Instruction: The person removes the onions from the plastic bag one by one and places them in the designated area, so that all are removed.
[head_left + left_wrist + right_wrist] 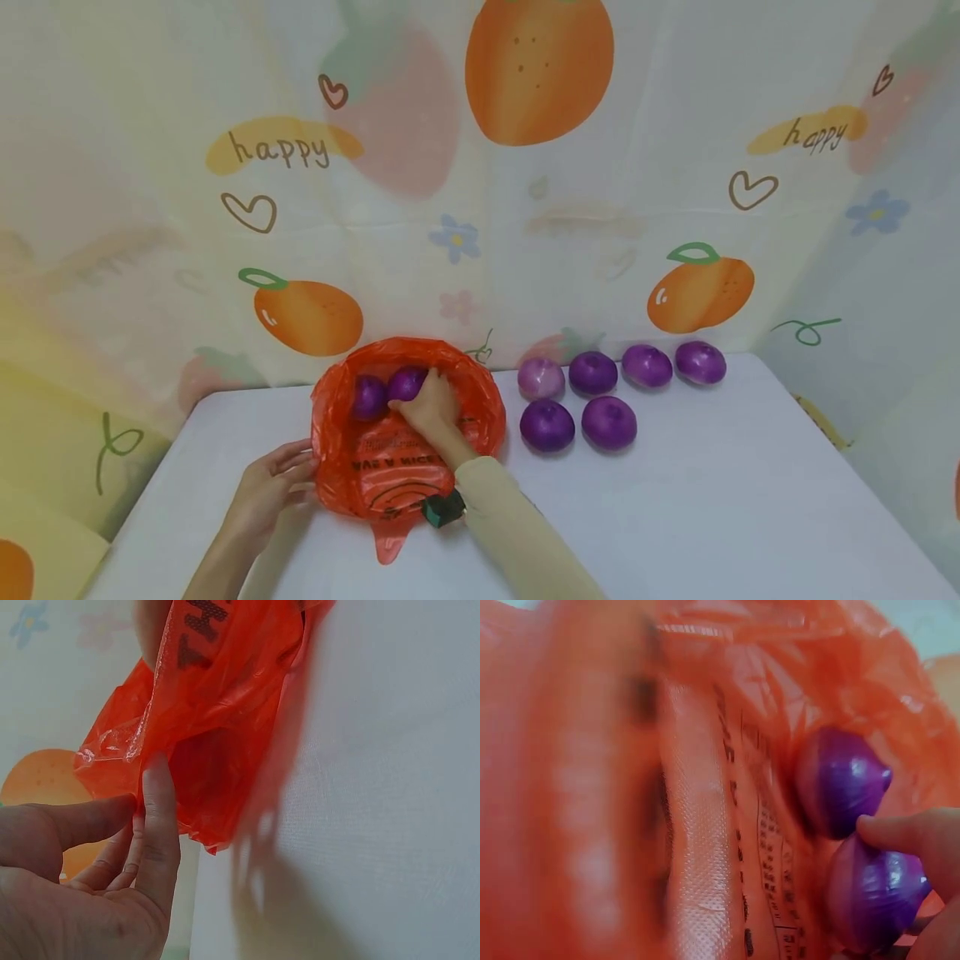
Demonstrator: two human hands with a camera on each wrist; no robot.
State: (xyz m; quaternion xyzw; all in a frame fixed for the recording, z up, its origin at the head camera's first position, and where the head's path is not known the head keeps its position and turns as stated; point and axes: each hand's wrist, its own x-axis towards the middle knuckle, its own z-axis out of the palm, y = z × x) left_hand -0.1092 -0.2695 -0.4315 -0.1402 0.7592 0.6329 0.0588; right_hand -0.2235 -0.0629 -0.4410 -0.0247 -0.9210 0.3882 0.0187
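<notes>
An orange-red plastic bag [405,475] with dark print lies spread with its mouth facing up. My left hand [262,492] is at its left side, thumb and fingers pinching the rim in the left wrist view. Reaching inside the bag, my right hand [431,408] grips a purple onion [877,892], thumb across its top. Another purple onion [841,780] sits right beside it in the bag. The lower side of the gripped onion is hidden by the fingers.
Several purple onions stand in two rows right of the bag, among them a front-row onion [609,423] and the far-right onion [701,362]. A dark green block-like object [444,508] shows by the right sleeve. A printed cloth [510,217] hangs behind the white table [705,500].
</notes>
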